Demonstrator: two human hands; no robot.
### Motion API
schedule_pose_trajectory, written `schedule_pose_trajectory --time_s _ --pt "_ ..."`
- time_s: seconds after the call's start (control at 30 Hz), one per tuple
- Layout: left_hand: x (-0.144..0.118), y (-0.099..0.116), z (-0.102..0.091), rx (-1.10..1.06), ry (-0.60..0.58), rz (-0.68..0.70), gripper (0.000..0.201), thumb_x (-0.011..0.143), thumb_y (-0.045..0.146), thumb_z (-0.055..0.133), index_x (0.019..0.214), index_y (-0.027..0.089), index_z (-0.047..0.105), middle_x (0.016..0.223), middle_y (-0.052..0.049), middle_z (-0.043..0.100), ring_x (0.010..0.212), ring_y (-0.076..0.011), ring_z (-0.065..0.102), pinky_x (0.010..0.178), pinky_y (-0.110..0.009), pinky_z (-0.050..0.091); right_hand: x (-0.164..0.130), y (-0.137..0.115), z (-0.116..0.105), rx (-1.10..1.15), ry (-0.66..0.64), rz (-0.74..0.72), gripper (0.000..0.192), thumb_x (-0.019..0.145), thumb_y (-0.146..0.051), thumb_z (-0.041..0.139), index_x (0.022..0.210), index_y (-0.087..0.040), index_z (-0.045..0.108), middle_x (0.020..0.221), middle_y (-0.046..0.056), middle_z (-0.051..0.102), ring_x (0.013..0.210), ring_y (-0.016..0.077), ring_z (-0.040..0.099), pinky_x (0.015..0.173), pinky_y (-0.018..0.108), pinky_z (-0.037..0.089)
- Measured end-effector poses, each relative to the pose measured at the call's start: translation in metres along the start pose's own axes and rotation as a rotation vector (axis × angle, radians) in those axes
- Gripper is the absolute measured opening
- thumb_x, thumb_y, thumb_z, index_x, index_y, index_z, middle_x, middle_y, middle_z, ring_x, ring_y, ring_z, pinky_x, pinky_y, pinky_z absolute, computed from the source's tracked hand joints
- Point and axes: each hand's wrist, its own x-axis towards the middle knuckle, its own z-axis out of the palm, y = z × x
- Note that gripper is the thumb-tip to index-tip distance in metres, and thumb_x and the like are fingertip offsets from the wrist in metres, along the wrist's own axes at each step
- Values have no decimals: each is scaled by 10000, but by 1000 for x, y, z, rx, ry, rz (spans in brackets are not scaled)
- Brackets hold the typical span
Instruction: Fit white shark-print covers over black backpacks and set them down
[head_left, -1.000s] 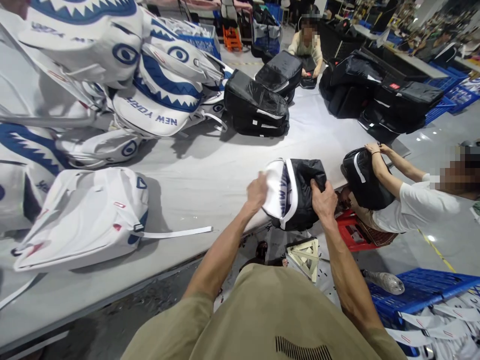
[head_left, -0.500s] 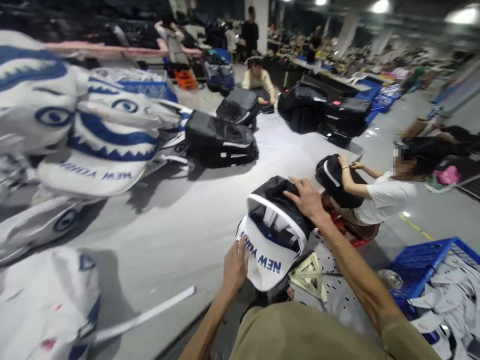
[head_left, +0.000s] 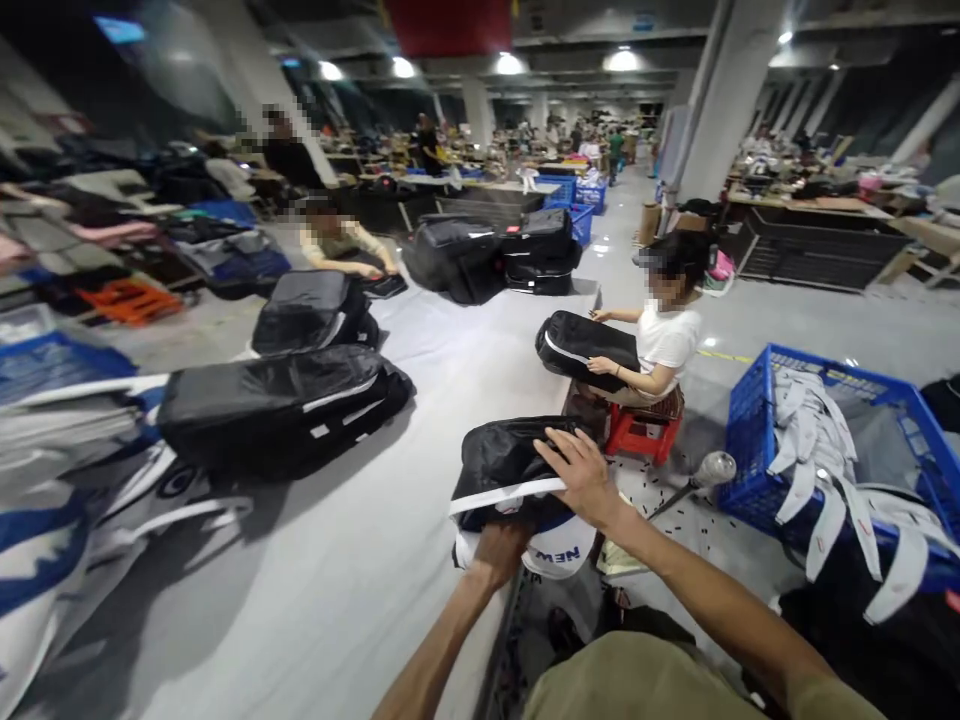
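A black bag with a white-edged opening lies at the near edge of the white table, its mouth facing me. Below the opening hangs a white flap with blue "NEW" lettering. My left hand reaches into the mouth under the white edge; its fingers are hidden inside. On top of the bag, my right hand lies with fingers spread over the black cloth, close to the white edge.
More black bags lie on the white table. White-and-blue bags are piled at left. A co-worker sits at right handling a black bag; another person works farther back. A blue crate holds white straps.
My left hand has moved from the white flap into the bag's opening. The bag's mouth has narrowed, its upper edge lower. My view has swung right and up.
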Motion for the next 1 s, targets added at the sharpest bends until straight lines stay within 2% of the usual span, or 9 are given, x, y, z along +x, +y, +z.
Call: schedule_pose_trajectory --time_s 0.17,0.3,0.4,0.47,0.53,0.63,0.73,0.87,1.0 --pt "-7 62 8 122 -111 103 505 968 44 537 1394 173 776 1389 -241 795 1309 -398 769 1072 -516 607 -69 36 -32 95 145 147 471 1154 -533 571 1478 -264 781 1399 110 813 1322 285 737 1287 532 520" --pt "-1 115 18 91 -215 247 446 991 120 600 1395 200 770 1347 -179 818 1272 -387 775 1005 -476 615 -134 42 -75 50 243 391 408 1163 -475 557 1300 -238 859 1153 104 864 1097 281 796 1043 466 648" --pt "11 147 17 8 -266 416 560 1008 199 667 1565 253 683 1377 -151 818 1276 -385 777 1023 -489 623 -176 47 -105 -58 284 557 354 1149 -418 573 1173 -238 877 1047 103 866 987 278 804 868 423 651" --pt "23 163 13 -65 -200 552 578 1046 275 685 1622 287 641 1443 -145 797 1280 -370 779 1056 -501 628 -201 54 -124 -140 324 668 355 1146 -393 552 1107 -251 875 1004 101 862 943 279 803 845 422 642" --pt "38 177 5 -142 -42 655 489 1121 318 607 1607 309 660 1485 -130 783 1291 -337 778 1086 -498 627 -223 64 -140 -222 368 780 353 1139 -387 546 1057 -266 867 962 98 854 907 277 799 836 419 634" --pt "72 199 -13 -251 224 747 427 1180 316 490 1545 339 709 1450 -93 808 1328 -289 764 1169 -486 599 -246 84 -155 -301 401 872 331 1129 -431 590 1017 -265 854 893 96 833 845 275 786 791 398 613" --pt "125 229 -26 -291 397 707 498 1133 391 605 1623 306 641 1583 -134 723 1513 -344 644 1310 -580 491 -256 109 -159 -338 375 917 390 1142 -481 574 968 -256 841 830 95 806 778 270 758 741 387 579" --pt "201 261 -23 -319 424 633 795 964 394 706 1711 193 520 1781 -197 508 1702 -423 399 1393 -659 355 -258 146 -159 -234 298 959 482 1161 -521 523 894 -248 817 754 73 753 723 240 716 695 358 525" --pt "256 267 -22 -470 428 680 635 952 395 607 1549 195 686 1567 -169 727 1521 -374 634 1283 -522 508 -250 197 -173 103 154 1041 615 1102 -674 582 697 -233 721 645 42 637 609 182 596 609 334 421"
